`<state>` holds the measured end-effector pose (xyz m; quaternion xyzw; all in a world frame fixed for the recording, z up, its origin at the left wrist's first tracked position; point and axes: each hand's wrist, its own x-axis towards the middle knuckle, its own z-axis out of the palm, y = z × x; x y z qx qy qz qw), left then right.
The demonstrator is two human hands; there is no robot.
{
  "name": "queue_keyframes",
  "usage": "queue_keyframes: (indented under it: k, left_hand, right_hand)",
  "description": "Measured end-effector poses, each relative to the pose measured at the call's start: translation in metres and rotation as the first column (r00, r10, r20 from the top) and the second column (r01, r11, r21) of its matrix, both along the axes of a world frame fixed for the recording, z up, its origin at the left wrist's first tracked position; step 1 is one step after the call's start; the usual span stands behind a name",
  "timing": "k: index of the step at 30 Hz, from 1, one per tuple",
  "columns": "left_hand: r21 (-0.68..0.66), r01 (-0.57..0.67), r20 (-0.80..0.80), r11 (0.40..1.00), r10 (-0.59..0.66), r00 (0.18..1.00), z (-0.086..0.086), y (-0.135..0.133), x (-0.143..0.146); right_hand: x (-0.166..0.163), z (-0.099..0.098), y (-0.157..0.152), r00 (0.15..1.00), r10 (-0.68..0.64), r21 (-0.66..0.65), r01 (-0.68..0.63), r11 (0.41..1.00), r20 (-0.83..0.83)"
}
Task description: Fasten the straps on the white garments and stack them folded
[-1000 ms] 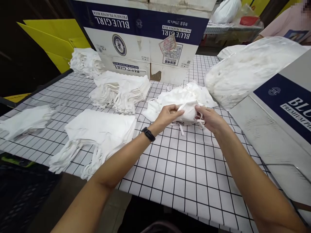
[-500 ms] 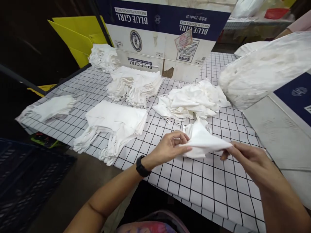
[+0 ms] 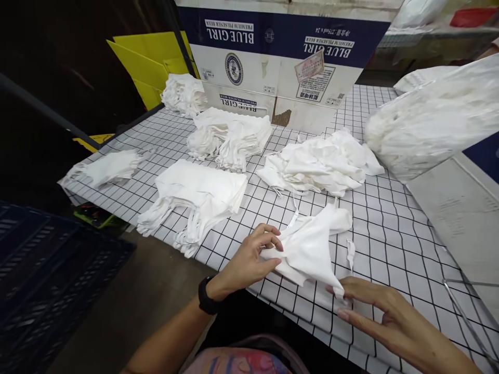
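White cloth piece (image 3: 312, 241) lies crumpled near the front edge of the grid-patterned counter (image 3: 393, 234), one strap sticking out toward the back, a bit of strap to its right. Left hand (image 3: 253, 255), black wristband (image 3: 206, 296), has the piece's left edge between thumb and curled fingers, narrow gap. Right hand (image 3: 385, 311) is wide: fingertips touch the near right corner, thumb well apart from them.

Loose heap (image 3: 323, 163) of white cloth sits just behind the piece. Neat stack (image 3: 198, 195), straps hanging toward the edge, is left of it; second stack (image 3: 234, 135) behind that. Large carton (image 3: 273, 78), lettering upside down, stands at the back. Plastic bag (image 3: 429, 117) of white stuff is on the right, against another carton (image 3: 452, 208).
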<state>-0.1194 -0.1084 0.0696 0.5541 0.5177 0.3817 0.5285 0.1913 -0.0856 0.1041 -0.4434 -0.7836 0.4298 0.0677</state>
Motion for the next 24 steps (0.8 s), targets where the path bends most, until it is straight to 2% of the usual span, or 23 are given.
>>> queue_keyframes:
  k: [5, 8, 10, 14, 19, 22, 24]
  left_hand:
    - [-0.041, -0.027, -0.060, 0.999, 0.024, 0.998, -0.003, -0.001, -0.008]
    - [-0.007, -0.006, -0.088, 1.000, 0.006, 0.996, -0.006, -0.001, -0.007]
    - [0.047, 0.016, -0.102, 0.999, -0.011, 0.995, -0.005, -0.003, -0.005]
    - [0.136, 0.159, -0.095, 0.978, -0.147, 0.985, 0.007, -0.009, -0.007]
    - [0.173, 0.459, -0.042, 0.872, -0.459, 0.887, 0.033, -0.024, -0.015]
    - [0.198, 0.509, 0.009, 0.838, -0.521, 0.853, 0.041, -0.035, -0.016]
    - [0.181, 0.483, -0.023, 0.857, -0.488, 0.873, 0.042, -0.041, -0.016]
  right_hand:
    - [0.001, -0.011, 0.018, 0.977, -0.214, 0.143, 0.210, 0.967, 0.016]
    - [-0.012, -0.024, 0.031, 0.944, -0.329, 0.286, 0.319, 0.903, -0.017]
    - [-0.023, -0.034, 0.040, 0.934, -0.357, 0.383, 0.340, 0.859, -0.028]
    - [-0.039, -0.051, 0.059, 0.956, -0.295, 0.458, 0.261, 0.850, 0.001]
    - [-0.050, -0.055, 0.060, 0.992, -0.123, 0.483, 0.096, 0.870, 0.025]
    - [-0.051, -0.048, 0.040, 0.990, -0.143, 0.466, 0.128, 0.876, -0.004]
    - [-0.047, -0.040, 0.021, 0.980, -0.184, 0.445, 0.198, 0.873, -0.076]
